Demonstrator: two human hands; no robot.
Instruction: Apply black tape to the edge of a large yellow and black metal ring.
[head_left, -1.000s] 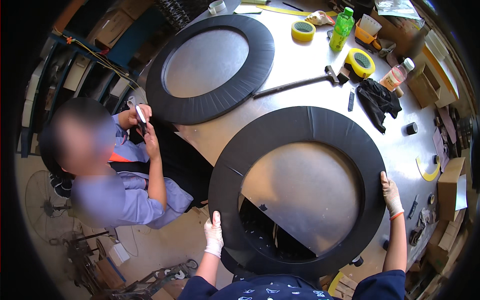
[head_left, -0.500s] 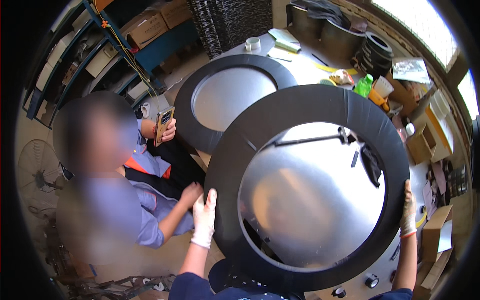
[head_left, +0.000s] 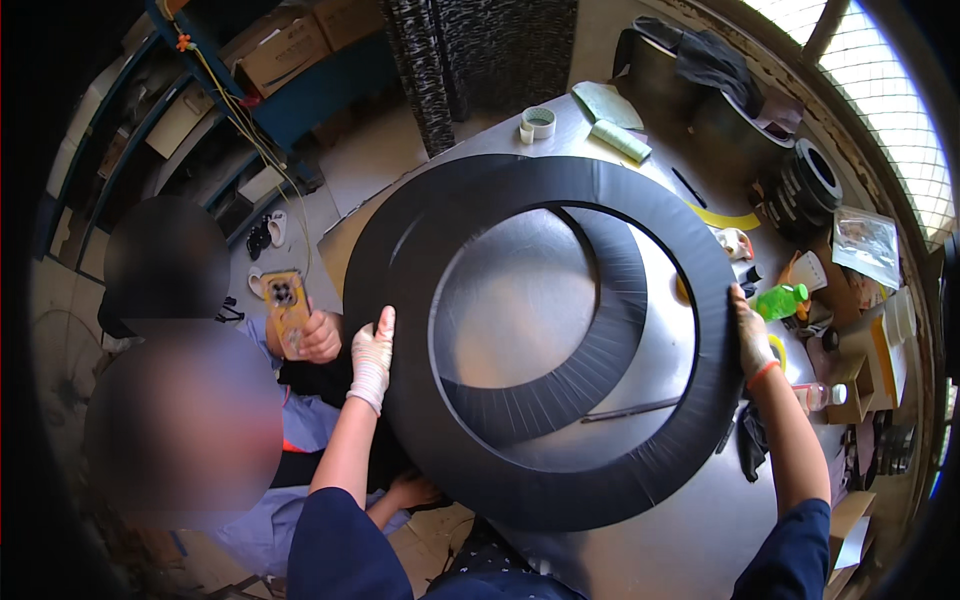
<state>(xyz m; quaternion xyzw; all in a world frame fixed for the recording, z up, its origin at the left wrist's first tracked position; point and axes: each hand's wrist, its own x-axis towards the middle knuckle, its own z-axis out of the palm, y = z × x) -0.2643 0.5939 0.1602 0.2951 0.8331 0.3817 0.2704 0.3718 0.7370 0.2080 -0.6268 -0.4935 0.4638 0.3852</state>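
I hold a large black ring (head_left: 640,470) up above a grey metal table (head_left: 690,540). My left hand (head_left: 372,355), in a white glove, grips the ring's left edge. My right hand (head_left: 751,335), also gloved, grips its right edge. Through the ring's opening shows a second black ring (head_left: 600,340) lying flat on the table, partly covered by the one I hold.
A seated person at the left holds a phone (head_left: 286,305). On the table's far side lie a tape roll (head_left: 538,122), a green bottle (head_left: 783,300), a clear bottle (head_left: 820,396), black cloth (head_left: 750,450) and a stack of black rings (head_left: 805,185). Shelves with cardboard boxes (head_left: 285,45) stand behind.
I have lifted the near ring off the table and carried it away from me, so it now overlaps the far ring. My view has tilted up toward the far side.
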